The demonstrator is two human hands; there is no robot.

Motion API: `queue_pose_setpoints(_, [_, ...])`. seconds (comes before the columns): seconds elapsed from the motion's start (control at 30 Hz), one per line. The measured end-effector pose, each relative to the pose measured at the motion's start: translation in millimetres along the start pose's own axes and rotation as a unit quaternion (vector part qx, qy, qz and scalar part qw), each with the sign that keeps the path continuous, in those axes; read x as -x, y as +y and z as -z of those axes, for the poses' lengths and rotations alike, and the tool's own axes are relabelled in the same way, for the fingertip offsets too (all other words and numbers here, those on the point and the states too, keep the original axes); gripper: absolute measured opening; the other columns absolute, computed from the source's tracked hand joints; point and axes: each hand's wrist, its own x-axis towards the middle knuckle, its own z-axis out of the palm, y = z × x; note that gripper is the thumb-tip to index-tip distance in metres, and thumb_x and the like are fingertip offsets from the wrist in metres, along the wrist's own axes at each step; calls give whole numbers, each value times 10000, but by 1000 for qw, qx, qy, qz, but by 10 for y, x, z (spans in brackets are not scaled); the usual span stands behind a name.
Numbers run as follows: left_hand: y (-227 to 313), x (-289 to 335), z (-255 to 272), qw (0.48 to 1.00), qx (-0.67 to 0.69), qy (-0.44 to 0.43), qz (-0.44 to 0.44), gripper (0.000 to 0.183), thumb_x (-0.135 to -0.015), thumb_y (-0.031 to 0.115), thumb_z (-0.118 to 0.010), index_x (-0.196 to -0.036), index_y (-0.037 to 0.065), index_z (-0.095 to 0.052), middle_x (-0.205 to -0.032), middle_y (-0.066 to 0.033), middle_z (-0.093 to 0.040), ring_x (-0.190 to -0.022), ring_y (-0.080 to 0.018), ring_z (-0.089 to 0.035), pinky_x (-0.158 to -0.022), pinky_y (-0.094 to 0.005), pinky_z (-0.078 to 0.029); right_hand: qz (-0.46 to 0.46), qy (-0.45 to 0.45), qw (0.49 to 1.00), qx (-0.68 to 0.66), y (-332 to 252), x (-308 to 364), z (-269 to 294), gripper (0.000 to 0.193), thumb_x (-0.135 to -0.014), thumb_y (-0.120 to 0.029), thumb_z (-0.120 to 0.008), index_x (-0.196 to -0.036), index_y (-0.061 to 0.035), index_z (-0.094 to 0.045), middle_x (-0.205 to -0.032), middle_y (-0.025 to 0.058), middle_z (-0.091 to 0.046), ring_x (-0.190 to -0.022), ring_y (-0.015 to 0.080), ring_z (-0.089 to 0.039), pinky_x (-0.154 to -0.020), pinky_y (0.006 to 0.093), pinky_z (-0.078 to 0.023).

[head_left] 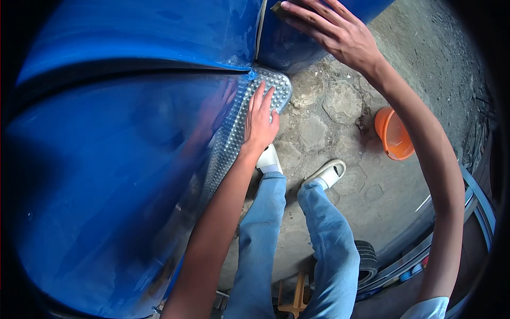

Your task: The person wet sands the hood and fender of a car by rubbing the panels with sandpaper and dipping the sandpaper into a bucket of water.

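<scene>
My left hand (pixel 260 121) lies with its fingers stretched on a studded, silvery metal step plate (pixel 275 80) along the lower edge of a glossy blue vehicle body (pixel 133 149). Nothing shows in that hand. Farther away and to the right, my right hand (pixel 340 34) presses against another blue panel (pixel 289 45), past an upright seam. Under its fingertips sits a small yellowish-brown flat piece (pixel 277 9), mostly hidden by the fingers, so its kind cannot be made out. The blue surface looks wet or streaked in places.
An orange bucket (pixel 394 134) stands on the stone-paved ground to the right. My feet in pale slides (pixel 328 173) are beside the step plate. Behind my legs are a tyre (pixel 366 260), a yellowish wooden frame (pixel 292 297) and bluish metal rails (pixel 475 204).
</scene>
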Motion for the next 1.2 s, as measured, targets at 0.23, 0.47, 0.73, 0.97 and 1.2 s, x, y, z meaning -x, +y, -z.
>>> queue_pose_setpoints(0.23, [132, 161, -70, 999, 24, -20, 32, 601, -866, 7, -588, -1457, 12, -474, -1606, -203, -329, -1402, -414, -398, -1163, -475, -366, -81, 43, 995, -34, -241, 294, -227, 566, -928, -179, -542, -1487, -262, -542, -1626, -93, -383, -1520, 210, -327, -1276, 451, -219])
queue_pose_setpoints(0.47, [557, -118, 282, 999, 9, -9, -40, 553, -874, 17, -606, -1421, 35, -527, -1547, -199, -414, -1389, -405, -422, -1149, -482, -347, -354, -53, 917, -178, -1136, 1109, -617, 610, -911, -6, -524, -1477, -233, -550, -1579, -48, -462, -1539, 217, -282, -1271, 509, -188])
queue_pose_setpoints(0.73, [1856, -1760, 737, 906, -72, 161, -385, 436, -856, 68, -656, -1292, 72, -656, -1450, -146, -548, -1321, -331, -505, -1107, -432, -384, -818, 192, 328, -433, -1462, 1066, -771, 379, -970, -116, -561, -1324, -16, -657, -982, 177, -767, -831, 137, -725, -794, 291, -550])
queue_pose_setpoints(0.97, [1969, -2680, 928, 810, -284, 249, -449, 487, -997, 374, -569, -1443, 178, -586, -1579, -194, -417, -1467, -442, -319, -1189, -534, -270, -714, 485, 335, -378, -841, 279, -830, 356, -1026, -97, -515, -1349, 19, -605, -1371, 260, -603, -1300, 395, -575, -1086, 412, -462])
queue_pose_setpoints(1.2, [1897, -2716, 906, 794, -303, 282, -446, 572, -1037, 485, -436, -1481, 143, -551, -1619, -197, -363, -1504, -440, -284, -1217, -559, -215, -613, 453, 556, -331, -782, -441, -271, 553, -969, -263, -625, -1511, -275, -512, -1659, 158, -299, -1533, 408, -251, -1210, 603, -239])
